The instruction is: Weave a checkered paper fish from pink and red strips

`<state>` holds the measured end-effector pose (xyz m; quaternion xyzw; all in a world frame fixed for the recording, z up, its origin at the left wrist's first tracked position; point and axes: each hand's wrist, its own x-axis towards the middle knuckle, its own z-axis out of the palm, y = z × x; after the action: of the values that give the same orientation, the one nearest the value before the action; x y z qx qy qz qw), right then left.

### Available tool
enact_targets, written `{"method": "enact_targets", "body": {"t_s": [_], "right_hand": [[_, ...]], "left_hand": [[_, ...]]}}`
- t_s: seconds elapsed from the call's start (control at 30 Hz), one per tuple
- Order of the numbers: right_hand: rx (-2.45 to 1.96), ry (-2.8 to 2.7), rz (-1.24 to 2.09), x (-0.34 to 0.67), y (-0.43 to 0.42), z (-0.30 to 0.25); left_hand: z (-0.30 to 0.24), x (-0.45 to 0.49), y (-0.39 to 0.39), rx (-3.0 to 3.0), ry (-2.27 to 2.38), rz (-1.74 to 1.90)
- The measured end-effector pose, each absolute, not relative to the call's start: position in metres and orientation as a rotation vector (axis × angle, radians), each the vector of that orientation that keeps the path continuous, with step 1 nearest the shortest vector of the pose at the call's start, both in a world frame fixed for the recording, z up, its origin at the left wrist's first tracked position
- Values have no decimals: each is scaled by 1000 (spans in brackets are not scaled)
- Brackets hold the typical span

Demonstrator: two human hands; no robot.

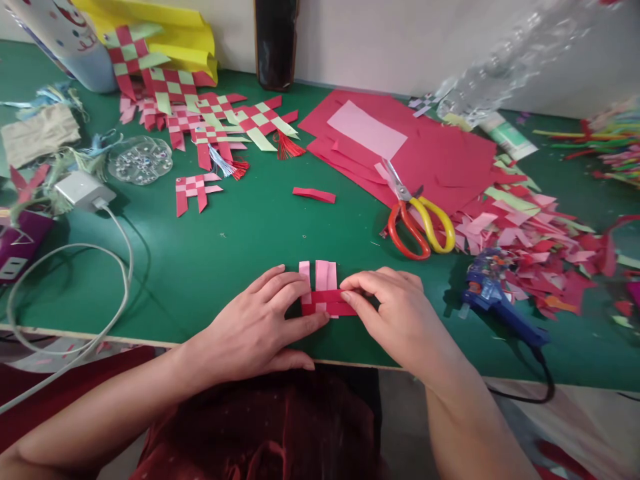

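A small weave of pink and red paper strips (323, 305) lies on the green table near its front edge, with pink strip ends pointing away from me. My left hand (273, 310) steadies it: the fingertips press on its left side and lower edge, while the thumb rests on the table below. At the right end, my right hand (393, 303) pinches a red paper strip (327, 296) between thumb and forefinger. This strip lies across the pink ones. A loose folded red strip (314, 195) lies farther up the table.
Scissors (417, 217) lie beside red paper sheets (450, 150). Right of my right hand are a blue glue gun (500, 307) and a heap of paper scraps (540, 247). Finished woven paper fish (173, 90), a charger (86, 190) and its cable are leftward. A phone (276, 43) leans on the wall.
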<state>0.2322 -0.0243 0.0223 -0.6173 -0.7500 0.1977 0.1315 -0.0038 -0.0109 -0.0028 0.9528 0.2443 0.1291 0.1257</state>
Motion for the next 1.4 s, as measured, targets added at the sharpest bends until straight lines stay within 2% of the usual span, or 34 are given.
{"method": "enact_targets", "body": {"t_s": [0.67,0.97,1.4], "right_hand": [[-1757,-2149,539,235,-30,18],[-1731,-2140,506,234,-32,18],[-1549,-2168,209,230,-43,21]], "left_hand": [[6,-3,-12,2889,640,301],[9,-2,-6,2874,556,423],[4,5,-1,2729,588,494]]}}
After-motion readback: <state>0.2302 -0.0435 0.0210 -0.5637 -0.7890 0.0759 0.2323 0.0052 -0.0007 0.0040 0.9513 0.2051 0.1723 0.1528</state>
